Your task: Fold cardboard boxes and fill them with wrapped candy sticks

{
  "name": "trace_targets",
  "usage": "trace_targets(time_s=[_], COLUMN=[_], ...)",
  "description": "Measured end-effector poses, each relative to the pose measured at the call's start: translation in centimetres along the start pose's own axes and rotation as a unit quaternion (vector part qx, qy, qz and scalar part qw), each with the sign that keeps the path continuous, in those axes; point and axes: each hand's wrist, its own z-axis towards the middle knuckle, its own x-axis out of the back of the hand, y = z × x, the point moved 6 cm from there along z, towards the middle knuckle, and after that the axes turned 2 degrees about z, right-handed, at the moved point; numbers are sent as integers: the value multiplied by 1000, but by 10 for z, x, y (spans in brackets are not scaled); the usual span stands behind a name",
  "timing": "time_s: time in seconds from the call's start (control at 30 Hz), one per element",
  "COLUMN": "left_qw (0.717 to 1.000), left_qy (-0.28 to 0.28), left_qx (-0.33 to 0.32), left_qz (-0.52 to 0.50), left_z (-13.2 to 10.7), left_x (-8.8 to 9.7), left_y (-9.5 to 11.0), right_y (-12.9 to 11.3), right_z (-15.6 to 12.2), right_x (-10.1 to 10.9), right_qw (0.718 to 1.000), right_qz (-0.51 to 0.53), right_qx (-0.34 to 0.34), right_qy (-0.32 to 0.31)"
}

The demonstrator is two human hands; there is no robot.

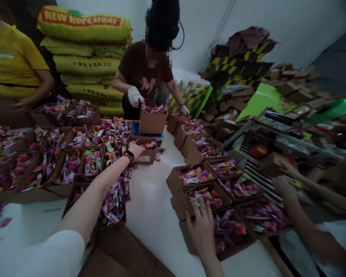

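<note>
My left hand (136, 150), with a dark band at the wrist, reaches far across the table. Its fingers are closed over the near left rim of a small open cardboard box (145, 158) of candy-like packets; the fingertips are partly hidden. My right hand (201, 223) lies with fingers spread over the near edge of another cardboard box (177, 206), its fingertips at the shiny purple and red packets (206, 195). A further filled box (230, 231) sits beside that wrist. Under my left forearm stands a box of purple packets (113, 206).
Rows of filled boxes (69, 165) line the left and right of the white table (152, 200). Opposite, a gloved co-worker (145, 77) handles a box (152, 122). Another person's hands (285, 184) work by a roller conveyor (249, 154) at right. Brown cardboard (123, 254) lies in front.
</note>
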Motion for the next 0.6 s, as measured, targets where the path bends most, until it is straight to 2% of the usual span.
trace_targets(time_s=[0.1,0.2,0.3,0.37,0.47,0.6], left_qw=[998,994,993,995,998,998], left_qy=[-14,-20,-11,0,7,17], left_qx=[-62,-108,-113,-95,-55,2], left_qz=[6,-1,-15,-27,-42,-60], left_z=[-8,-15,-11,-1,19,39], left_x=[-6,-12,-12,-9,-1,4], left_y=[45,89,113,116,107,91], right_y=[10,28,35,38,42,37], right_z=[18,16,7,1,-7,-12], right_x=[-8,-25,-41,-46,-48,-38], right_qw=[996,983,977,980,983,979], right_qz=[-64,-97,-83,-80,-68,-70], right_qx=[-50,-98,-79,-62,-56,-67], right_qy=[-42,-123,-182,-174,-162,-181])
